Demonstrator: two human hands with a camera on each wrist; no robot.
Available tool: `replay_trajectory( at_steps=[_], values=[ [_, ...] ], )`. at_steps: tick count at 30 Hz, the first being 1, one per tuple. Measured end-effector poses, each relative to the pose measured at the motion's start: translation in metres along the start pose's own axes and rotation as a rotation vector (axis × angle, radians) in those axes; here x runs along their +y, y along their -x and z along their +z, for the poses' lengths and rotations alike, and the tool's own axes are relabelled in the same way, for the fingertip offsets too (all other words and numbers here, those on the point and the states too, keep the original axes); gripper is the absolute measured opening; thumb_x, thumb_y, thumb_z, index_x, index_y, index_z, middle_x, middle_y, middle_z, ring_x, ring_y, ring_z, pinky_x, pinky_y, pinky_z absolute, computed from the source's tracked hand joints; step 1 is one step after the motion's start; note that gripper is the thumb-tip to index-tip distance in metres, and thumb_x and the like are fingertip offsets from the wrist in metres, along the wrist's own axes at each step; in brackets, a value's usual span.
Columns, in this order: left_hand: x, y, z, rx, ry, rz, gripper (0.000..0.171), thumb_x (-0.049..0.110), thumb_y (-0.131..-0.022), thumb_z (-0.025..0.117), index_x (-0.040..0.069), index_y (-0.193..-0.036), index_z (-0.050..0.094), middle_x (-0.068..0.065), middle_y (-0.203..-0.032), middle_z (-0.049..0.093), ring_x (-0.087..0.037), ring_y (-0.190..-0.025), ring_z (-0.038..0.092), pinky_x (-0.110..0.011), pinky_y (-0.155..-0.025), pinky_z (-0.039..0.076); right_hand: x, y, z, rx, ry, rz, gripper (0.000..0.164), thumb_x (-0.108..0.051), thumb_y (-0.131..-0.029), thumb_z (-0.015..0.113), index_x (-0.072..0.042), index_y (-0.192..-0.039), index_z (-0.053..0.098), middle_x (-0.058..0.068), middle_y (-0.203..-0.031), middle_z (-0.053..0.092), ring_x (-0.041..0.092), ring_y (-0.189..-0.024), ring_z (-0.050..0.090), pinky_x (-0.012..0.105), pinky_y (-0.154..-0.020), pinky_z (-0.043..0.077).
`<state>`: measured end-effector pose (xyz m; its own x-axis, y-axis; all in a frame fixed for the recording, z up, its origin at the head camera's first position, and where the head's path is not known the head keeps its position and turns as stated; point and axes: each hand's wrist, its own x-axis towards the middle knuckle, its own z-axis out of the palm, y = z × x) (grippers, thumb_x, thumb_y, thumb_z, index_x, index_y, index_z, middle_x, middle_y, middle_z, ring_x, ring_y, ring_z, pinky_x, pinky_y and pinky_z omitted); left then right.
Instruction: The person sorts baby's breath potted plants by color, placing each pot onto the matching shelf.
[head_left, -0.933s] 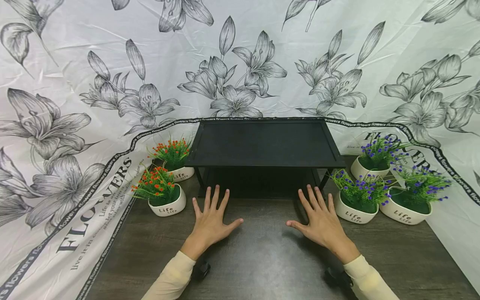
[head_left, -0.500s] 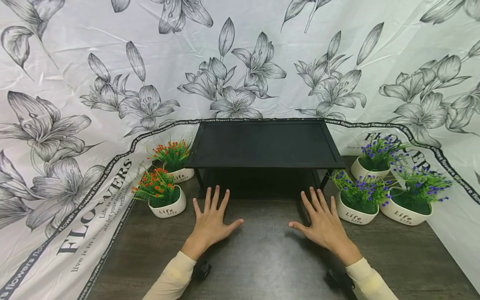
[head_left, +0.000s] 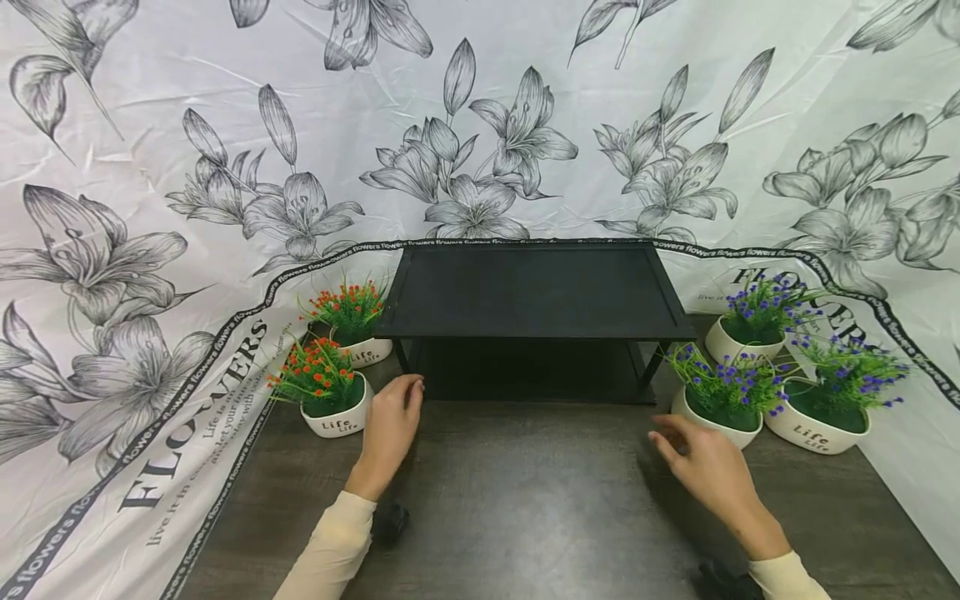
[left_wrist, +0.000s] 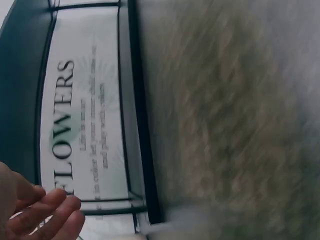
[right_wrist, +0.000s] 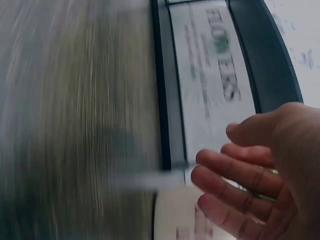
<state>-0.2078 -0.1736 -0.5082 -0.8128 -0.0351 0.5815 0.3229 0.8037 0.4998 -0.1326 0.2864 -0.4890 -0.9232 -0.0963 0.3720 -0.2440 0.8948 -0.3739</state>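
Note:
A low black two-tier rack [head_left: 536,292] stands at the back middle in the head view. My left hand [head_left: 386,437] is raised beside the front white pot [head_left: 333,423] of orange flowers, near the rack's left front leg; its fingers are loosely bent around nothing. Over on the other side, my right hand [head_left: 712,471] hovers before the front white pot [head_left: 727,427] of purple flowers, partly covering it. The right wrist view shows the right hand's fingers [right_wrist: 235,172] half bent and holding nothing. Whether either hand touches a pot, I cannot tell.
Another orange-flowered pot [head_left: 372,352] sits behind the left one. Two more purple-flowered pots, one at the back [head_left: 738,340] and one at the right [head_left: 817,429], stand close together. A printed floral cloth [head_left: 285,50] rises around the dark wooden table [head_left: 510,508].
Both hands have left their flat, spread pose and turned inward with bent fingers. The left has shifted left toward the orange pot, the right has moved right and nearer the front purple pot.

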Motion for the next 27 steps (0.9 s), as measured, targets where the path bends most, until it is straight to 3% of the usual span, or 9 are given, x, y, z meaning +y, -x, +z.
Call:
replay_trajectory(
  at_steps=[6,10,13,16,18,20,23,27],
  values=[
    [-0.018,-0.02,-0.006,0.013,0.059,-0.21,0.022,0.016,-0.108,0.062,0.0,-0.12,0.07,-0.018,-0.111,0.07,-0.035,-0.097,0.07,-0.051,-0.082,0.06,0.037,0.018,-0.025,0.124,0.021,0.111,0.004,-0.021,-0.092,0.083,-0.02,-0.093,0.079,-0.004,-0.078,0.077,0.0,-0.06,0.064,0.034,-0.055,0.051],
    [-0.022,-0.028,-0.007,-0.016,0.064,-0.273,0.036,0.019,-0.109,0.061,-0.006,-0.134,0.059,-0.024,-0.124,0.06,-0.043,-0.111,0.065,-0.058,-0.089,0.057,0.056,0.023,-0.036,0.189,0.036,0.224,0.019,-0.028,-0.093,0.081,-0.015,-0.086,0.07,0.001,-0.072,0.071,-0.004,-0.058,0.05,0.031,-0.053,0.041],
    [-0.024,-0.033,-0.005,-0.047,0.088,-0.3,0.05,0.019,-0.109,0.061,-0.008,-0.148,0.047,-0.028,-0.137,0.054,-0.046,-0.124,0.06,-0.061,-0.096,0.053,0.068,0.024,-0.038,0.179,0.01,0.337,0.036,-0.036,-0.095,0.079,-0.005,-0.101,0.062,0.011,-0.087,0.068,0.01,-0.067,0.054,0.035,-0.06,0.04],
    [-0.028,-0.039,-0.002,-0.072,0.141,-0.33,0.058,0.019,-0.109,0.06,-0.008,-0.157,0.039,-0.03,-0.148,0.05,-0.048,-0.136,0.054,-0.063,-0.106,0.05,0.078,0.023,-0.037,0.137,-0.09,0.409,0.066,-0.039,-0.096,0.078,0.007,-0.134,0.05,0.03,-0.118,0.056,0.037,-0.095,0.06,0.051,-0.075,0.046],
    [-0.031,-0.044,0.001,-0.083,0.19,-0.343,0.06,0.018,-0.11,0.059,-0.006,-0.159,0.036,-0.031,-0.153,0.049,-0.048,-0.141,0.052,-0.062,-0.112,0.049,0.085,0.021,-0.036,0.076,-0.179,0.434,0.091,-0.04,-0.097,0.077,0.01,-0.156,0.028,0.04,-0.141,0.041,0.054,-0.118,0.054,0.065,-0.088,0.046],
    [-0.034,-0.048,0.003,-0.092,0.246,-0.35,0.058,0.018,-0.11,0.058,-0.003,-0.16,0.037,-0.03,-0.156,0.049,-0.047,-0.143,0.052,-0.06,-0.115,0.048,0.092,0.019,-0.035,0.005,-0.278,0.433,0.109,-0.039,-0.099,0.076,0.009,-0.165,0.003,0.047,-0.158,0.02,0.068,-0.135,0.039,0.079,-0.099,0.038],
    [-0.038,-0.053,0.006,-0.097,0.311,-0.361,0.053,0.018,-0.11,0.058,0.001,-0.158,0.042,-0.028,-0.154,0.053,-0.045,-0.143,0.055,-0.058,-0.116,0.049,0.102,0.014,-0.032,-0.095,-0.402,0.412,0.119,-0.038,-0.101,0.073,-0.005,-0.167,-0.02,0.043,-0.169,-0.008,0.075,-0.148,0.013,0.088,-0.109,0.021],
    [-0.042,-0.055,0.01,-0.081,0.319,-0.377,0.044,0.019,-0.11,0.06,0.003,-0.15,0.052,-0.028,-0.139,0.063,-0.045,-0.133,0.063,-0.059,-0.11,0.053,0.112,0.006,-0.023,-0.152,-0.507,0.333,0.121,-0.03,-0.101,0.075,-0.032,-0.167,-0.026,0.026,-0.175,-0.019,0.065,-0.156,-0.007,0.09,-0.113,0.009]
  ],
)
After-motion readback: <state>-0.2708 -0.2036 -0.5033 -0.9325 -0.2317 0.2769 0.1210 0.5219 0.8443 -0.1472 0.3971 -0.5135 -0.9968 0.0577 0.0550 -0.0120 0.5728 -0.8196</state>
